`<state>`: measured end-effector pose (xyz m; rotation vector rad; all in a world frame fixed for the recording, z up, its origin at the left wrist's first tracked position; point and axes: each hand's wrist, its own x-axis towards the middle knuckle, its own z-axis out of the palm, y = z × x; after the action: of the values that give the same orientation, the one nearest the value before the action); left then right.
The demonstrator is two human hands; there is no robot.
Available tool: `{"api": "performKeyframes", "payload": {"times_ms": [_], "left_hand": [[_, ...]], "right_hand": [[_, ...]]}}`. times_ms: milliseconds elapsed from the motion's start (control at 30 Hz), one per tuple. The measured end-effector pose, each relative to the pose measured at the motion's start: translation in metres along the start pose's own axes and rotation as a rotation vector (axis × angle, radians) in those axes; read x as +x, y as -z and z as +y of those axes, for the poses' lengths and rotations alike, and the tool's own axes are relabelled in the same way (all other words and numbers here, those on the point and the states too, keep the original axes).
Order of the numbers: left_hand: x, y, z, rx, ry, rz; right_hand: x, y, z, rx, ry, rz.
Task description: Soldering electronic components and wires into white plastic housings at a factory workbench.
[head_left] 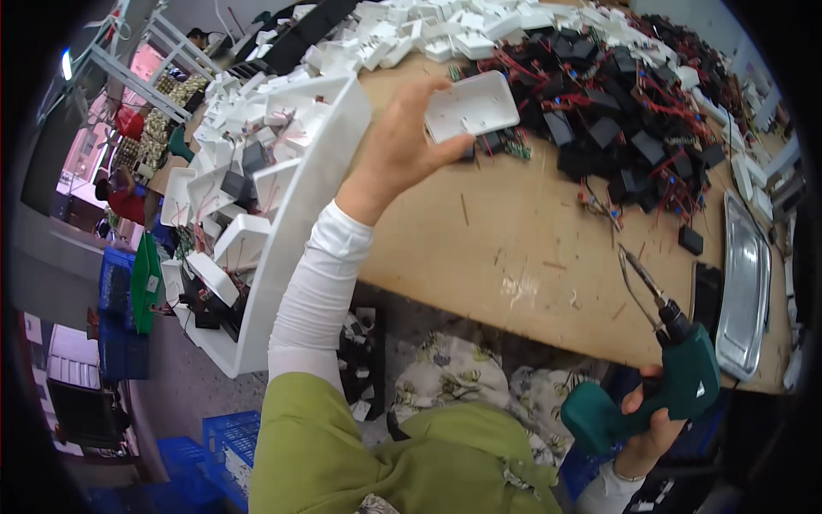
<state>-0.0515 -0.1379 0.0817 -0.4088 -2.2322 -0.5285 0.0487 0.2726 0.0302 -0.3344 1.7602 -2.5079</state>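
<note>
My left hand [394, 141] is raised over the tabletop, thumb and fingers gripping the edge of a shallow white plastic case [475, 107]. The case's open side faces up, and small holes show in its floor. At the lower right my right hand [655, 433] wraps around the handle of a dark green soldering gun [692, 368]. Its thin metal tip and a curved feed tube beside it point up and left, above the table. Just beyond the case lies a small green circuit board [517, 147] with black parts.
A brown table [479, 231] carries a heap of black boxes with red wires [599, 103] and piled white cases [428, 34]. A white bin [312, 171] full of cases stands left. A metal tray [743, 283] lies right. Blue crates [231, 445] sit on the floor; a person in red [128, 201] is far left.
</note>
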Motion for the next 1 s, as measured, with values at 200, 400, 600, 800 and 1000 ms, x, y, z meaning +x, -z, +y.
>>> {"api": "performKeyframes", "payload": {"times_ms": [200, 400, 600, 800, 1000], "left_hand": [[-0.058, -0.034, 0.069, -0.240, -0.026, -0.232], [-0.073, -0.043, 0.075, -0.283, -0.046, -0.322], [-0.060, -0.038, 0.067, -0.269, -0.085, -0.244], [0.006, -0.038, -0.016, 0.168, 0.313, 0.162], [0.057, -0.069, -0.039, 0.208, 0.701, -0.339]], "right_hand": [[-0.015, 0.003, -0.003, 0.015, 0.015, -0.038], [-0.029, 0.005, -0.008, -0.006, 0.020, -0.020], [-0.031, 0.000, -0.008, -0.049, 0.038, 0.013], [-0.029, -0.006, -0.011, -0.070, 0.036, 0.011], [-0.028, -0.006, -0.007, -0.057, 0.033, 0.033]]}}
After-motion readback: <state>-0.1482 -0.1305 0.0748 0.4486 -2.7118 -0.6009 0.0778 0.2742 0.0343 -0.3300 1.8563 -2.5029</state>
